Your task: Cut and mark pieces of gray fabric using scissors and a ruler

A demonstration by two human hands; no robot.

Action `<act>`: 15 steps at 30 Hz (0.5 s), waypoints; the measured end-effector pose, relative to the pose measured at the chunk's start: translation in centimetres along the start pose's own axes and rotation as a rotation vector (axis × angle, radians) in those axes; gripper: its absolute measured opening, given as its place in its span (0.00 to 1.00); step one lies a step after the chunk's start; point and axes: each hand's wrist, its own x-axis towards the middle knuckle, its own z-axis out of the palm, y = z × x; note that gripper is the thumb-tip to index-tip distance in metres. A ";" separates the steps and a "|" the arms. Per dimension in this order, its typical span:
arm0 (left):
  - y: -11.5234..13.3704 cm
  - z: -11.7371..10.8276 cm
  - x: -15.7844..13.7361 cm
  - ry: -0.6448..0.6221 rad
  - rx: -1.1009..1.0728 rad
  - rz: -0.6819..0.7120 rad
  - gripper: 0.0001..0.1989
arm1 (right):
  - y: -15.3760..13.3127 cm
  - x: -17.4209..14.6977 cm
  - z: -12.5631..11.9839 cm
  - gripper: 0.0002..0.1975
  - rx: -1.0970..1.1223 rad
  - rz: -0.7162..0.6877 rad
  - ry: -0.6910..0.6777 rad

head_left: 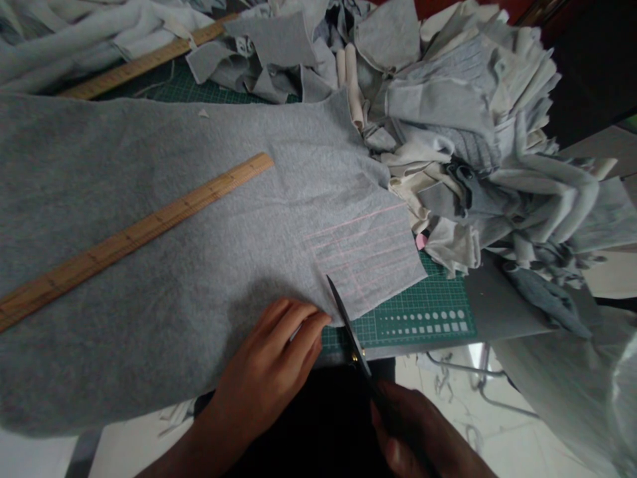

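A large piece of grey fabric (199, 219) lies spread over the table, with pink lines drawn across its right corner. My left hand (276, 358) rests at the fabric's near edge, its fingers closed on that edge. In my right hand (413, 425) is a pair of scissors (354, 338) with dark handles. Their blades point away from me at the near edge, beside my left fingertips, and the tip lies over the fabric by the pink lines. A wooden ruler (144, 229) lies slantwise on the fabric to the left.
Beneath the fabric is a green cutting mat (423, 299). A tall heap of grey and cream fabric scraps (448, 106) covers the back right. Another wooden ruler (144, 65) lies behind the fabric. A pink piece (421, 240) sits by the heap. Clear plastic (557, 392) hangs at the right.
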 end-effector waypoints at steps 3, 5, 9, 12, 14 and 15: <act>0.0 0.0 0.0 0.006 -0.014 -0.012 0.09 | 0.4 0.6 -0.2 0.35 0.018 -0.021 -0.069; 0.0 0.0 0.1 0.012 -0.011 -0.006 0.09 | 0.7 0.9 -0.3 0.35 0.045 -0.039 -0.120; -0.1 0.0 0.0 0.008 0.000 0.011 0.09 | 1.9 1.4 -0.3 0.35 0.076 -0.049 -0.146; -0.1 0.1 -0.1 0.008 0.009 0.018 0.09 | 3.6 1.7 0.0 0.37 0.067 -0.042 -0.146; -0.1 0.0 -0.1 0.018 0.011 0.015 0.09 | 4.5 1.8 0.2 0.37 0.096 -0.014 -0.145; -0.1 0.0 -0.1 0.021 0.007 0.011 0.09 | 4.8 1.8 0.3 0.37 0.116 0.003 -0.141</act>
